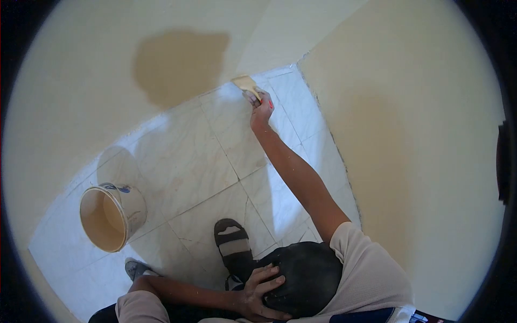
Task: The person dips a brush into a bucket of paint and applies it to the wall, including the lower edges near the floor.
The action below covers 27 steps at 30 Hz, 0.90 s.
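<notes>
My right hand is closed around a paintbrush with a broad, cream-coloured head. The brush head lies at the foot of the cream wall, where it meets the tiled floor, near the room's corner. My left hand rests on my dark-clothed knee, its fingers spread over it and holding nothing. Left of my feet stands a white bucket, its mouth facing me and its inside coated with cream paint.
A second cream wall rises close on my right, meeting the first at the corner. White smears run along the floor edge. My sandalled foot is on the tiles, and part of my other shoe shows at lower left.
</notes>
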Tool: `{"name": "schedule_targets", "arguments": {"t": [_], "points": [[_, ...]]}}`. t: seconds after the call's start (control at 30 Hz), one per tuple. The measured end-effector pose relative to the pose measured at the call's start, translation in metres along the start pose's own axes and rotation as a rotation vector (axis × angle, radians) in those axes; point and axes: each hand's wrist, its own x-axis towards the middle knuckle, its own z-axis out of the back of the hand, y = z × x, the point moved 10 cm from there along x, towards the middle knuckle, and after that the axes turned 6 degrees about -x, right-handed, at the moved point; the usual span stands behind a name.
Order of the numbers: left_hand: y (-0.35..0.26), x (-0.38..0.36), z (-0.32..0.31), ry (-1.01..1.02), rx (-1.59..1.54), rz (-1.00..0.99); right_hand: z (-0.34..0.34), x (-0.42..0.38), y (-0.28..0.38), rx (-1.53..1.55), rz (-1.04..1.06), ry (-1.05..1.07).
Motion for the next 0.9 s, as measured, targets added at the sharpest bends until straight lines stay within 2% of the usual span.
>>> {"name": "schedule_targets", "arguments": {"t": [0.03, 0.13, 0.23, 0.33, 0.47, 0.63, 0.73, 0.9], "points": [[0.005, -0.005, 0.001, -0.055, 0.025, 0.027, -0.006, 0.000, 0.004, 0.009, -0.009, -0.013], [-0.003, -0.008, 0.007, 0.073, -0.062, -0.078, -0.016, 0.006, 0.020, 0.042, 0.029, -0.010], [-0.006, -0.007, 0.005, 0.087, -0.048, -0.094, -0.016, 0.009, 0.036, -0.003, 0.050, 0.044], [-0.015, 0.001, 0.005, -0.209, 0.047, -0.207, -0.002, 0.004, 0.037, -0.092, 0.051, 0.020], [-0.025, 0.012, 0.002, -0.064, 0.061, -0.259, 0.019, 0.000, 0.030, -0.154, 0.051, -0.087], [-0.026, 0.012, 0.003, 0.039, 0.027, -0.290, 0.000, 0.002, 0.024, -0.197, 0.023, -0.031], [-0.011, 0.005, 0.005, 0.114, -0.089, -0.075, -0.007, 0.010, 0.032, -0.122, 0.092, -0.054], [-0.013, 0.002, 0.005, 0.123, -0.089, -0.109, -0.030, 0.028, 0.073, 0.009, 0.175, -0.038]]}}
